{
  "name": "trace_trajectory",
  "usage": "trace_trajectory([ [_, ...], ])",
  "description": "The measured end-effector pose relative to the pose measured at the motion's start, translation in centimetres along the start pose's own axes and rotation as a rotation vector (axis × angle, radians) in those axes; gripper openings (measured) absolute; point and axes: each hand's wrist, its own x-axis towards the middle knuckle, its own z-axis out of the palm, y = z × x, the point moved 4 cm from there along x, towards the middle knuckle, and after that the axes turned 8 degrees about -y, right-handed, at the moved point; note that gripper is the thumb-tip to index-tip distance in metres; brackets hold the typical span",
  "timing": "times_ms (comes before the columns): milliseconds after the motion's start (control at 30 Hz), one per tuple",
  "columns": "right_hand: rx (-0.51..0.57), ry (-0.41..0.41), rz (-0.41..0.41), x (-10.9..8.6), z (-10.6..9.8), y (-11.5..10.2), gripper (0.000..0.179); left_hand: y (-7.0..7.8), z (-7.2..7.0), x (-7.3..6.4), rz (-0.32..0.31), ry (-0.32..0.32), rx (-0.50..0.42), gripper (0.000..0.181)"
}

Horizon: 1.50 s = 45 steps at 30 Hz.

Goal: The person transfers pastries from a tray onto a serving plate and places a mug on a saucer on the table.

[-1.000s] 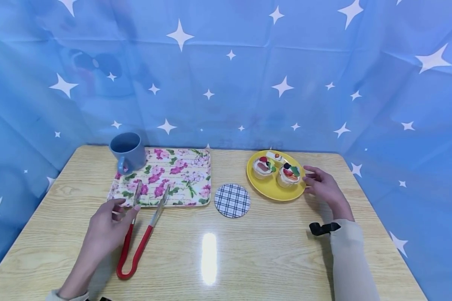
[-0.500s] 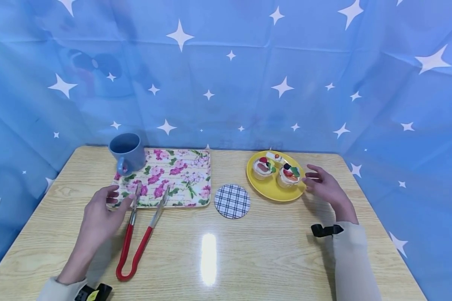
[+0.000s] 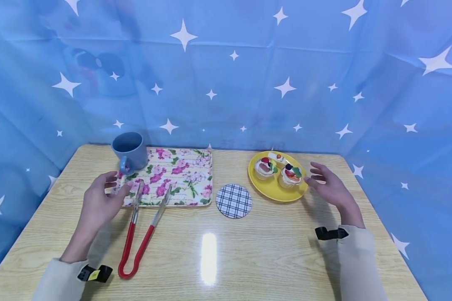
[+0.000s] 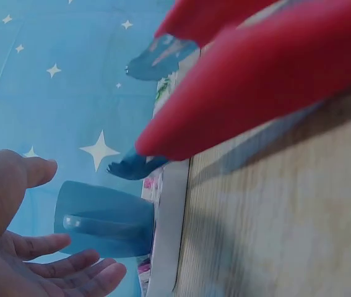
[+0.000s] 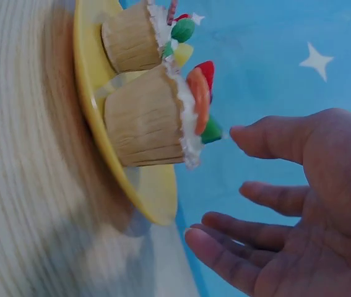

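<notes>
My left hand (image 3: 101, 201), fingers spread and holding nothing, hovers by the front left corner of the floral tray (image 3: 196, 190). Just beyond its fingers a blue mug (image 3: 136, 154) stands upright on the tray's back left part, handle toward me; the left wrist view shows the mug (image 4: 119, 213) past the fingertips. To the right of this hand lie red-handled tongs (image 3: 126, 246), spread apart, their metal tips over the tray. My right hand (image 3: 332, 187), loosely curved and holding nothing, is beside the yellow plate (image 3: 265, 190). Its thumb points at the nearer cupcake (image 5: 147, 117), apart from it.
A second cupcake (image 3: 264, 168) and a small white cake piece (image 3: 277, 157) share the plate. Between tray and plate lies a round checked coaster (image 3: 233, 201) on the wooden table (image 3: 271, 251). A blue star-patterned cloth (image 3: 241, 75) hangs behind and at the sides.
My left hand has moved forward, toward the mug, leaving the tongs' handles behind. My right hand has drawn slightly right, away from the plate. The objects have stayed in place.
</notes>
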Motion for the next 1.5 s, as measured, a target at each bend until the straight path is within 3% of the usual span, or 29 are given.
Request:
trace_trajectory([
  [333, -0.008, 0.023, -0.044, -0.9, -0.3, -1.9, 0.081, -1.0, -0.2, 2.0, 0.015, -0.032, -0.054, 0.075],
  [600, -0.023, 0.037, -0.085, -1.2, 0.7, -3.7, 0.084, -1.8, 0.0, 2.7, 0.012, -0.042, -0.095, 0.070],
  [933, -0.032, 0.094, -0.220, -1.4, 2.4, -5.6, 0.082, -2.1, 0.5, 3.4, -0.004, -0.036, -0.115, 0.061],
  [1233, -0.037, 0.087, -0.292, -1.3, 4.0, -6.0, 0.080, -2.5, 0.6, 4.2, -0.025, -0.023, -0.156, 0.059],
  [1500, -0.083, 0.095, -0.268, -1.4, 4.8, -6.2, 0.082, -2.6, 1.1, 5.2, -0.037, -0.031, -0.230, 0.053],
])
